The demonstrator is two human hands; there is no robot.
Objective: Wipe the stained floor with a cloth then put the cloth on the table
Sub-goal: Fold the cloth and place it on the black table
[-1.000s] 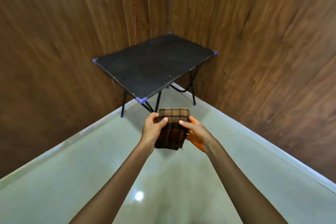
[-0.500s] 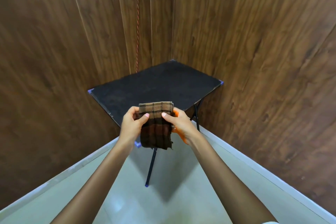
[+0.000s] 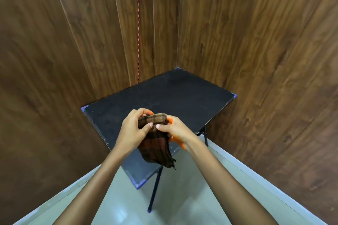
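Wood-grain panels close off this corner, and at its middle we hold the cloth. It is a brown plaid piece folded into a soft, thick pad, with a level top edge and a frayed lower end that hangs over the near part of the table. As far as we can judge, it is not yet resting there. Our left hand curls round its left edge with the thumb on the front, and our right hand pinches the right edge between thumb and fingers. An orange patch shows under the right palm; we cannot tell what it is.

To place it well, we think we should lower the pad flat toward the middle of the top, away from the near corner. The hanging end should land first, then both grips should loosen together so the fold neither springs open nor slides off.

The tabletop is matte black, scuffed and rectangular, with blue caps on its corners and thin black legs. Below, the floor is pale and glossy. 1 thin red cord hangs down the wall behind.
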